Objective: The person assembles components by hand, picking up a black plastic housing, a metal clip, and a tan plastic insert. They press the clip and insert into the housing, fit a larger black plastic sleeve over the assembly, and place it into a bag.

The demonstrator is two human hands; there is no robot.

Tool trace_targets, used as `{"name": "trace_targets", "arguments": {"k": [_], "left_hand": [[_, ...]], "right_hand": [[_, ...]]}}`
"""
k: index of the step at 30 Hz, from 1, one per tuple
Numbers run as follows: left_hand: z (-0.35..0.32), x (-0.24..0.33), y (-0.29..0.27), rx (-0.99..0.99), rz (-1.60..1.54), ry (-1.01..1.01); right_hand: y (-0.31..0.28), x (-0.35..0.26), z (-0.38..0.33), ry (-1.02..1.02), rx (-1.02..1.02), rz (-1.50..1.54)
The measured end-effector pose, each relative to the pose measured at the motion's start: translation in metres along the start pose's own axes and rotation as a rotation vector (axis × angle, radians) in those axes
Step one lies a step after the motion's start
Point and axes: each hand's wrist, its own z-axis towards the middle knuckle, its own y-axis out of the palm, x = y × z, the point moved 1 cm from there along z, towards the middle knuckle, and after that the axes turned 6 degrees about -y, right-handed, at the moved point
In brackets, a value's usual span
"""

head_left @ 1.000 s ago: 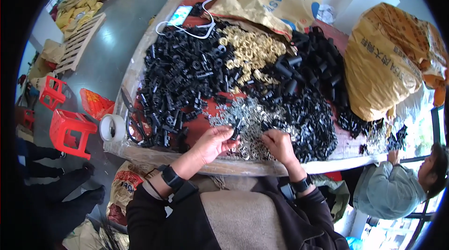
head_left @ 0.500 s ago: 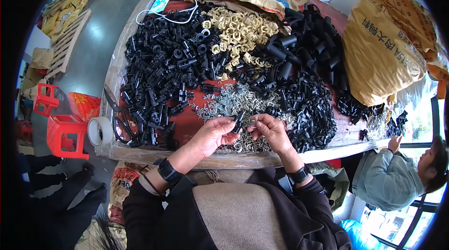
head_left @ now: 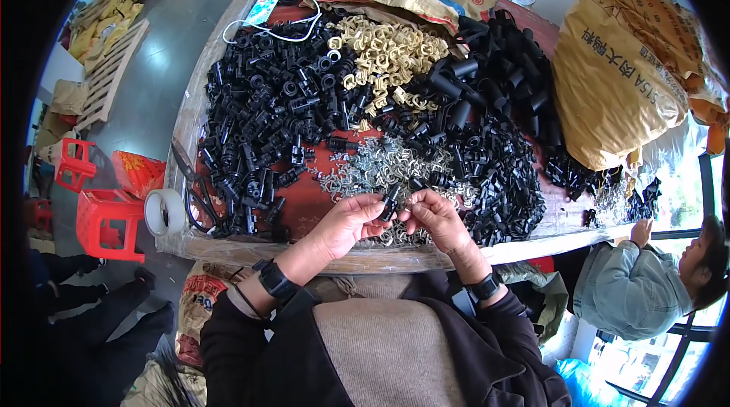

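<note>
Between thumb and fingers, my left hand [head_left: 351, 223] grips a small black plastic fitting [head_left: 391, 198], held tilted with its top end up. My right hand [head_left: 438, 221] is close beside it, thumb and forefinger pinched at the fitting's right side. A tiny pale piece seems to be in that pinch, too small to make out. Both hands hover over the near edge of a heap of small silvery metal clips [head_left: 365, 167]. Left of the clips spreads a large heap of black plastic fittings [head_left: 262, 110]; small black parts [head_left: 506, 190] are piled to the right.
Cream plastic rings [head_left: 391, 49] and black tubes [head_left: 460, 114] lie farther back on the red table [head_left: 308, 205]. Woven sacks [head_left: 616, 80] stand behind and right. Scissors [head_left: 199, 190] and a tape roll [head_left: 164, 212] sit at the left edge. Another person [head_left: 635, 285] is at the right.
My right hand has come slightly nearer to the black fitting, its fingertips now at the fitting's side. My left hand keeps its grip on the fitting. The whole view has shifted slightly.
</note>
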Motion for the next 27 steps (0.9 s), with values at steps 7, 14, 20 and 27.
{"name": "trace_targets", "arguments": {"k": [7, 14, 20, 27], "left_hand": [[0.002, -0.004, -0.002, 0.009, 0.017, -0.007], [0.005, -0.001, -0.002, -0.014, 0.013, 0.002], [0.009, -0.003, -0.002, -0.054, -0.046, 0.032], [0.005, -0.004, 0.003, -0.096, -0.173, 0.22]], "right_hand": [[-0.01, 0.008, 0.001, -0.057, 0.122, -0.146], [-0.008, 0.003, 0.002, -0.067, 0.206, -0.007], [0.012, -0.004, 0.0, 0.036, 0.212, 0.2], [0.025, 0.001, -0.003, -0.095, 0.076, 0.088]]}}
